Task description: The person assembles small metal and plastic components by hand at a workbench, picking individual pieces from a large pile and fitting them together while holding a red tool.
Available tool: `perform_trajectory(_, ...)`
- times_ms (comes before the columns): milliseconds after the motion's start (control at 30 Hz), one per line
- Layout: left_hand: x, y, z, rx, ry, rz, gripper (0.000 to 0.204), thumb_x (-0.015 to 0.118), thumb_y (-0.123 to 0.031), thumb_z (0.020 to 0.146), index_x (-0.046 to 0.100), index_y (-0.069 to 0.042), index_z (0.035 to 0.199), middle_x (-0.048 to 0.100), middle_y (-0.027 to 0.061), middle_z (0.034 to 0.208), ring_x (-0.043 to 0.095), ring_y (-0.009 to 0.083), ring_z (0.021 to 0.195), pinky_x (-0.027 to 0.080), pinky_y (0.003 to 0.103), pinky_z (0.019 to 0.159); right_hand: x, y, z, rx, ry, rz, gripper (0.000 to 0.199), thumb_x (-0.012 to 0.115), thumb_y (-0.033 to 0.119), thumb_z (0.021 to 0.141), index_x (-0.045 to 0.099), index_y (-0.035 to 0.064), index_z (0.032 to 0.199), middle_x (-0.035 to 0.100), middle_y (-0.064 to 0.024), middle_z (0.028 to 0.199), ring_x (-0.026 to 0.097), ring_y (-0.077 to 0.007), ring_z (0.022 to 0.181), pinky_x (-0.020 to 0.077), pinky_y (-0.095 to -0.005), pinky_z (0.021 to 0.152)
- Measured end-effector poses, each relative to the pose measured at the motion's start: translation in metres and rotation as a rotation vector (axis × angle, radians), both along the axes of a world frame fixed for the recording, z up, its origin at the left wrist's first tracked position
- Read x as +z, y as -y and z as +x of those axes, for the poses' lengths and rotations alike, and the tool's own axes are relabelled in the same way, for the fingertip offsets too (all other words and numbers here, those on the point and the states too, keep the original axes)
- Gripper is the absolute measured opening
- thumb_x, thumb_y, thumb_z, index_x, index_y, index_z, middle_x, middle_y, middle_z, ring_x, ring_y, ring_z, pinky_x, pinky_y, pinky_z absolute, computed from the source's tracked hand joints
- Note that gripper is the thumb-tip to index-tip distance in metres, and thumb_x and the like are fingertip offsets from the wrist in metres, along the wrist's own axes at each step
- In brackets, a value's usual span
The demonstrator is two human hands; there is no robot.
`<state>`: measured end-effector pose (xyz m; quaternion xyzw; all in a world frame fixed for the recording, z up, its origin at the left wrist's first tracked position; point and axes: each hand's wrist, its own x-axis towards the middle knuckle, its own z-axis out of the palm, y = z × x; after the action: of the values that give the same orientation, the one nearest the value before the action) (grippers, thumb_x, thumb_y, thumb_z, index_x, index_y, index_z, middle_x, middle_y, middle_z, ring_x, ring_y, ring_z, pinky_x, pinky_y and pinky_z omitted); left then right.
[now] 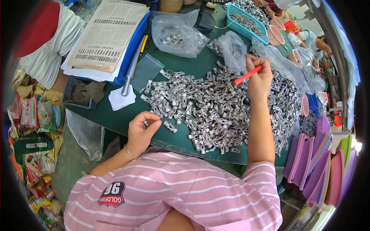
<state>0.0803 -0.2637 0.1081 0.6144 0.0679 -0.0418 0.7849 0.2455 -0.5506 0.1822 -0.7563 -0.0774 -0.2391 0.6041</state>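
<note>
A large heap of small silver metal fittings (219, 111) with looped ends covers the middle and right of the green table (115, 122). At the near left edge of the heap, my left hand (141, 131) pinches a small metal fitting (146, 123), mostly hidden by the fingers. One loose metal fitting (169, 126) lies just right of those fingertips. My right hand (259, 80) is raised over the far part of the heap, closed around a slim red stick-like tool (247, 75) pointing left. What the tool is I cannot make out.
Clear plastic bags (175, 34) of fittings stand at the back, beside a turquoise basket (246, 24). Old printed papers (108, 30) rest on a blue tray at the left, near a metal rod (133, 65). Purple foam-like pieces (308, 165) stack at right. Other people work at left and far right.
</note>
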Motion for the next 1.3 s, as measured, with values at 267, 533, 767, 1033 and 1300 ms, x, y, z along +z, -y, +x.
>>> perform_trajectory(267,0.001,0.0,0.004,-0.035,0.019,0.065,0.008,0.06,-0.003,0.081,0.056,-0.003,0.088,0.049,-0.0045,0.069,0.038,-0.0001,0.054,0.028,0.015,0.045,-0.029,-0.03,-0.032,0.35,-0.259,-0.658,0.019,0.062,-0.005,0.071,0.044,0.002,0.075,0.06,-0.0109,0.08,0.057,-0.021,0.077,0.0448,-0.0298,0.07)
perform_trajectory(533,0.005,0.001,0.006,-0.055,0.044,0.1,0.008,0.059,-0.003,0.082,0.056,-0.003,0.089,0.048,-0.005,0.067,0.037,-0.0001,0.053,0.028,0.015,0.045,-0.033,-0.039,-0.028,0.349,0.029,-0.969,0.022,0.061,-0.008,0.06,0.047,0.0041,0.073,0.054,-0.0101,0.069,0.051,-0.0313,0.067,0.0413,-0.0392,0.062)
perform_trajectory(767,-0.002,0.003,0.007,-0.072,0.049,0.155,0.008,0.06,-0.003,0.081,0.058,-0.002,0.088,0.052,-0.004,0.071,0.043,0.0011,0.06,0.034,0.016,0.052,-0.028,-0.059,-0.053,0.491,-0.329,-0.396,0.018,0.054,-0.011,0.071,0.042,0.0011,0.075,0.052,-0.0084,0.068,0.056,-0.0213,0.067,0.0456,-0.0282,0.06)
perform_trajectory(1033,-0.024,0.005,0.006,-0.045,0.148,0.301,0.007,0.062,-0.004,0.078,0.059,-0.002,0.084,0.053,-0.0033,0.067,0.045,0.0023,0.059,0.036,0.017,0.053,-0.037,-0.075,-0.015,0.364,-0.192,-1.05,0.018,0.063,0.009,0.073,0.048,0.0024,0.079,0.056,-0.0181,0.074,0.054,-0.0386,0.072,0.0427,-0.0434,0.06)
perform_trajectory(1300,-0.022,0.003,0.004,-0.048,0.173,0.291,0.007,0.063,-0.004,0.078,0.059,-0.002,0.083,0.053,-0.002,0.066,0.045,0.0029,0.056,0.037,0.018,0.051,-0.032,-0.076,-0.005,0.369,-0.317,-0.979,0.017,0.061,0.005,0.066,0.051,0.0031,0.079,0.058,-0.0167,0.072,0.057,-0.0362,0.069,0.0441,-0.0419,0.061)
